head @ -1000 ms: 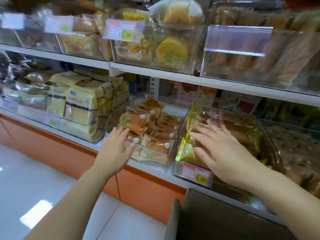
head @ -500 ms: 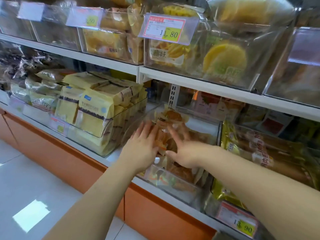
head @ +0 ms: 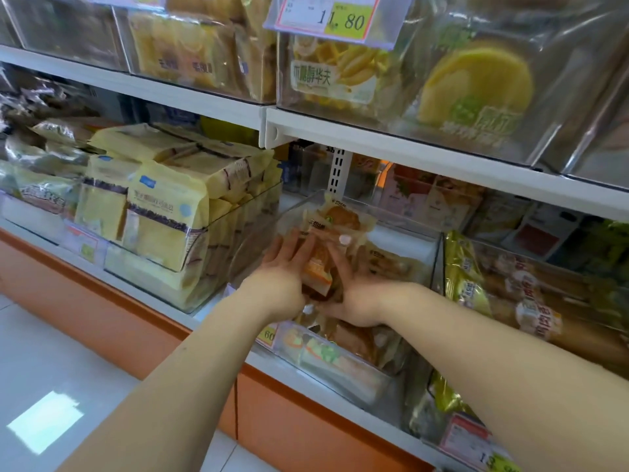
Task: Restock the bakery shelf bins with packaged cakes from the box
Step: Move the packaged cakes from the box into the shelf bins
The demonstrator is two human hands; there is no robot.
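Observation:
Small clear-wrapped orange cakes (head: pixel 318 267) fill a clear plastic bin (head: pixel 343 369) on the lower shelf. Both my hands are inside that bin. My left hand (head: pixel 282 277) presses flat against the left side of an upright bunch of these cakes. From the other side my right hand (head: pixel 347 294) presses on the same bunch with straight fingers. One more pack (head: pixel 340 216) stands up behind my fingertips. The box is out of view.
A bin of yellow-wrapped cake packs (head: pixel 163 212) stands to the left, and a bin of long yellow-edged packs (head: pixel 503 294) to the right. The upper shelf (head: pixel 408 148) overhangs closely with more bins and a price tag (head: pixel 337 17). Below runs an orange base panel (head: pixel 129 321).
My right hand left the right-hand bin and joined my left hand in the middle bin. Both hands now squeeze the orange cakes together, and the view has moved closer and leftward.

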